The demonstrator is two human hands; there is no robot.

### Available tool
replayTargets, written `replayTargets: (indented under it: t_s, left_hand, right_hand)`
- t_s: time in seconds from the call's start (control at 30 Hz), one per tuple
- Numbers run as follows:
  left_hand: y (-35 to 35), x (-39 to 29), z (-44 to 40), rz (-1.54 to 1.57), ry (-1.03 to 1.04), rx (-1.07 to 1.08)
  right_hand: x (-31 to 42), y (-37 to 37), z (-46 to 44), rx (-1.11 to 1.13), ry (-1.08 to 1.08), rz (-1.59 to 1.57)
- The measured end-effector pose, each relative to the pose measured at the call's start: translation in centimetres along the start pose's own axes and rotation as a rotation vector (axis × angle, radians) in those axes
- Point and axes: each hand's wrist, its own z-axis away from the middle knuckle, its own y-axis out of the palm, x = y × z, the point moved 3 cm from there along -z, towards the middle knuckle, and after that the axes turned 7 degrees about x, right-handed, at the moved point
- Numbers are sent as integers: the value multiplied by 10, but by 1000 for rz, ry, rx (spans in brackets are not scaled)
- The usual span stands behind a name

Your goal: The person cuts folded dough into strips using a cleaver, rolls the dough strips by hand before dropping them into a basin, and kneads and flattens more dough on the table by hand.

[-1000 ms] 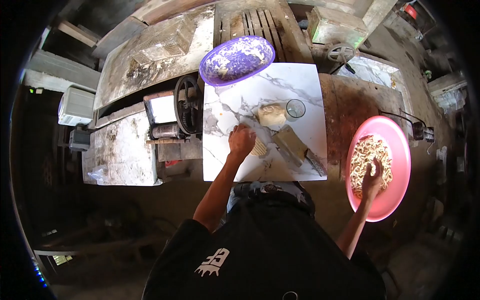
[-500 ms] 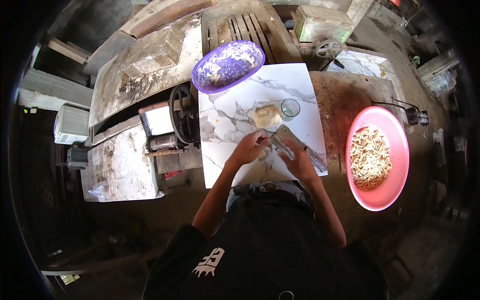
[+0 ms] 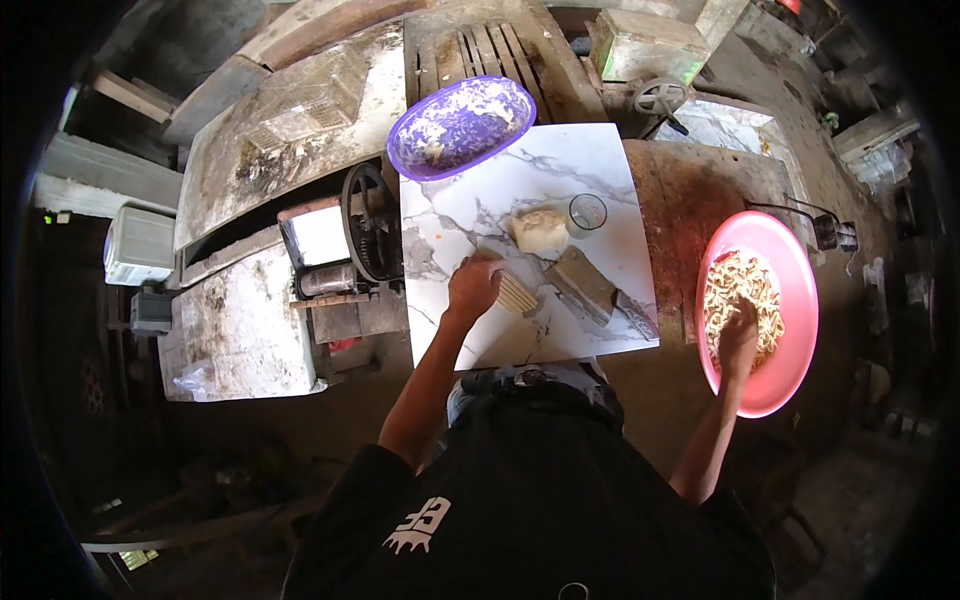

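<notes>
My left hand, fingers curled together, is at the left end of a row of cut dough strips on the marble-patterned board; whether it holds a strip is hidden. My right hand reaches down into the pink basin, over the many short dough pieces heaped there. Its fingertips are in shadow, and their grip does not show. A broad-bladed cleaver lies on the board, right of the strips, untouched. Just beyond it sit a lump of dough and a drinking glass.
A purple basin smeared with pale dough overlaps the board's far left corner. To the left stands a hand-cranked roller machine with a large wheel. Stained wooden tabletop borders the board on the right. A wire basket lies far left.
My right hand has left the cleaver on the board and moved right into the pink basin. My left hand has shifted slightly left, uncovering the cut strips.
</notes>
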Motion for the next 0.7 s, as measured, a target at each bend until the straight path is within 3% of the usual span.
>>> replayTargets:
  t_s: [0.03,0.17,0.33,0.5,0.6,0.67,0.7]
  left_hand:
    - [2,0,-1,-49,8,20]
    - [0,-3,-6,-104,2,143]
    - [-3,-2,-14,-172,138,147]
    - [-3,-12,-14,-299,216,171]
    - [-17,-37,-9,-198,114,309]
    - [-24,-61,0,66,17,425]
    - [-23,-69,4,117,93,402]
  right_hand:
    - [-17,-5,2,-86,45,286]
    - [-45,-14,9,-136,140,474]
    - [-4,14,15,-98,-18,67]
    - [65,51,15,97,-181,-288]
    - [113,61,24,290,-249,-332]
    - [134,76,28,348,-401,-366]
    - [141,87,32,401,-447,-427]
